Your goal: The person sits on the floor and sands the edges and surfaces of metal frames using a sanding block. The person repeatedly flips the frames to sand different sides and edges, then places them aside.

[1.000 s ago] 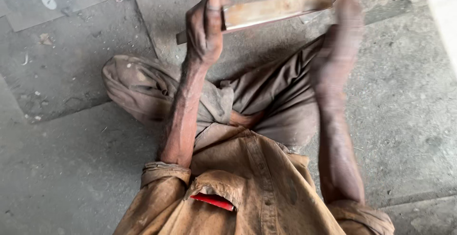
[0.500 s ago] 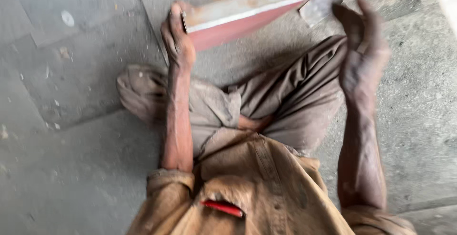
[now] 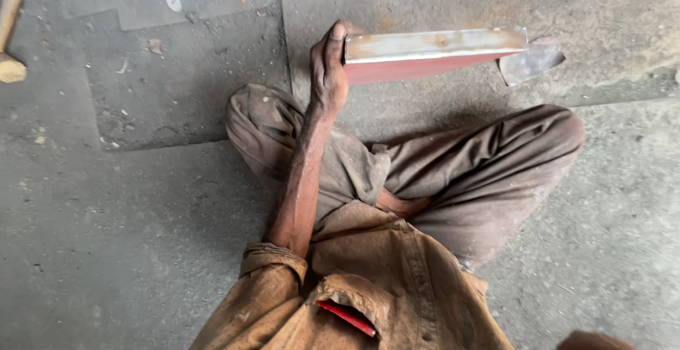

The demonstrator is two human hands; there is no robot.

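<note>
Gripping a metal bar over crossed legs

Sitting cross-legged on the concrete floor (image 3: 127,251), the person holds the left hand (image 3: 328,66) wrapped tight around one end of a long metal bar (image 3: 435,52). Thumb on top, fingers curled underneath, the hand is closed firmly. The bar runs out flat to the right, raised above the floor in front of the knees; its top face is pale and rust-flecked, its side reddish. Just past its far end a small bent scrap of sheet metal (image 3: 531,59) lies on the floor. The right hand is out of sight, so I cannot tell how it stands. A red pen (image 3: 347,317) pokes from the pocket of the dusty brown shirt (image 3: 397,286). Far off at the left edge lies a piece of wood (image 3: 10,31).
</note>
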